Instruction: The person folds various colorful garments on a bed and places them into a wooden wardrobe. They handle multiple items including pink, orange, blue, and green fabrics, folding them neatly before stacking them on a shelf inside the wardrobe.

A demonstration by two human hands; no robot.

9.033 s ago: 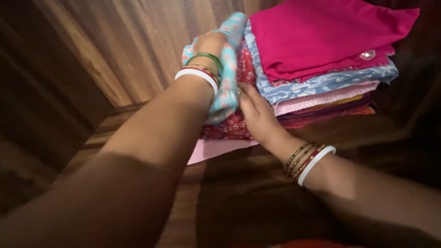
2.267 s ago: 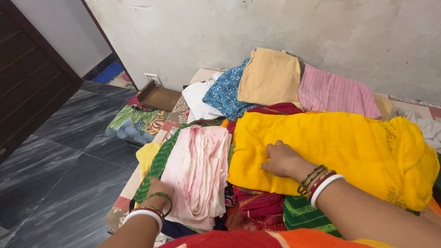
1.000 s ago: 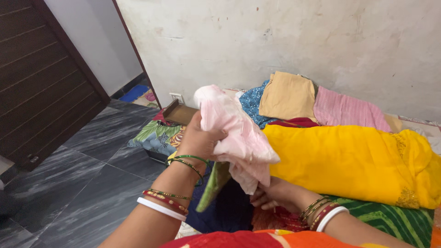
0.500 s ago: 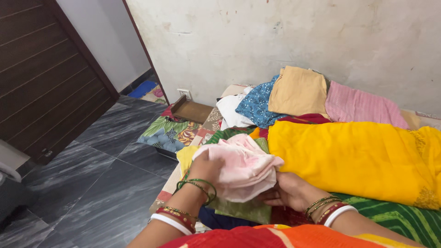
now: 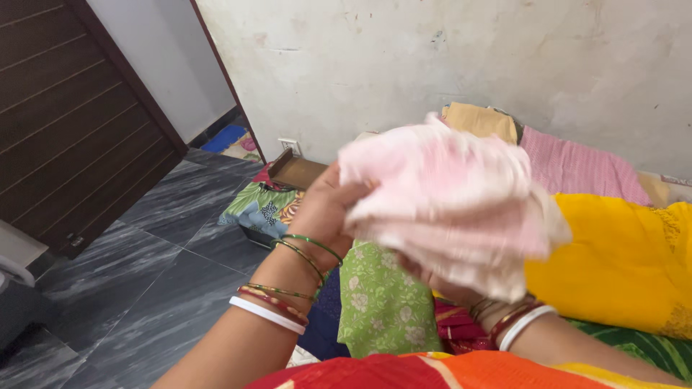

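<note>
Both our hands have the pale pink garment (image 5: 454, 202) lifted above the clothes heap: left hand (image 5: 324, 212) gripping its edge, right hand (image 5: 440, 277) mostly hidden underneath, yellow cloth (image 5: 620, 266) just beside.

You have two hands up, the left hand (image 5: 324, 212) and the right hand (image 5: 440, 277), sharing one pale pink garment (image 5: 450, 202), and beneath them you can count one green floral cloth (image 5: 382, 302), one yellow cloth (image 5: 620, 266), one pink textured cloth (image 5: 577, 169) and one tan cloth (image 5: 479, 121). You wear five bangles (image 5: 288, 277) on the left wrist, while those on the right wrist are partly hidden, and by the wall you see one brown box (image 5: 294, 171) and one dark door (image 5: 68, 108)
</note>
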